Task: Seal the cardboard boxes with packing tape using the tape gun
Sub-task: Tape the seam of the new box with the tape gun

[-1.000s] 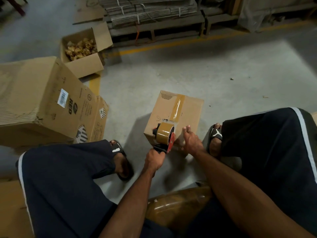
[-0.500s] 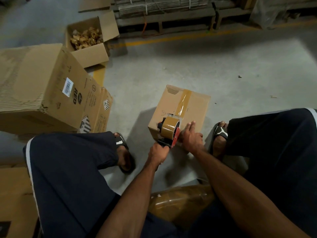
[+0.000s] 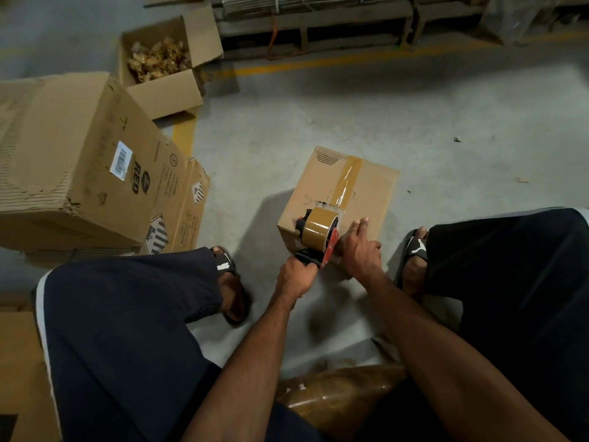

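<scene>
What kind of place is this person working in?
Most likely a warehouse or packing area. The floor is bare concrete with a painted yellow line, bundled flat cardboard sits on a wooden pallet, and large cartons stand around the small box being taped.

The box [image 3: 338, 199] is plain tan cardboard with a glossy brown tape strip [image 3: 345, 183] down its top, and the tape gun [image 3: 318, 240] at its near edge is black with a red side plate and a brown roll. Left of the box, a larger tan carton [image 3: 79, 161] bears black print and a white barcode label. The floor [image 3: 414, 122] is grey with yellow lines, and the shorts [image 3: 127, 330] near the box are dark navy with white side stripes.
</scene>
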Tool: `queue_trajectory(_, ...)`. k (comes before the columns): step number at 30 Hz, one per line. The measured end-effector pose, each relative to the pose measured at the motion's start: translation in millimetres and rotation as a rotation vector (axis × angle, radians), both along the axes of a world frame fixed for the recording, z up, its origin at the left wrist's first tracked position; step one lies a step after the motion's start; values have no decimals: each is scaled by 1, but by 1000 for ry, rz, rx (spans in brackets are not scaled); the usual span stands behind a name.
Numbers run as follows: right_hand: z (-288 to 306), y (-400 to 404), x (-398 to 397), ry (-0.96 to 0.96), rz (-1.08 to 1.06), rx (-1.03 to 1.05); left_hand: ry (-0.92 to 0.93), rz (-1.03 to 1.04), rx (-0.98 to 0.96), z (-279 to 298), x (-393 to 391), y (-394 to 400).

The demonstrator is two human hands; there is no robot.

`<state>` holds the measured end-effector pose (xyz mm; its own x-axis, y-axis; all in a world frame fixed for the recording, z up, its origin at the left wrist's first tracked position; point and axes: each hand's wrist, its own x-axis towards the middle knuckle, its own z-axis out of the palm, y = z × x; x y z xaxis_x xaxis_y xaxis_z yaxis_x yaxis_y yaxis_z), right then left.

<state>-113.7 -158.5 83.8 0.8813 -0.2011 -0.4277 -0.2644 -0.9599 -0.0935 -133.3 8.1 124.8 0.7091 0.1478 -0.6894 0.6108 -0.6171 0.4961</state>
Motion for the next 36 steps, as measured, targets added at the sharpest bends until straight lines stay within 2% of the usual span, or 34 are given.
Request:
queue_trajectory(4, -7, -10, 27, -7, -43, 43, -5, 5, -30, 10, 16, -11)
queue_trajectory(10, 0, -19, 49, 20, 14, -9, -14, 24, -34, 3, 32, -20)
queue_trajectory(22, 5, -20, 45, 12, 51, -43, -1, 47, -96, 11, -5, -4)
queue_trajectory(36, 9, -21, 47, 11, -24, 104, 64, 41, -14, 3, -19, -3)
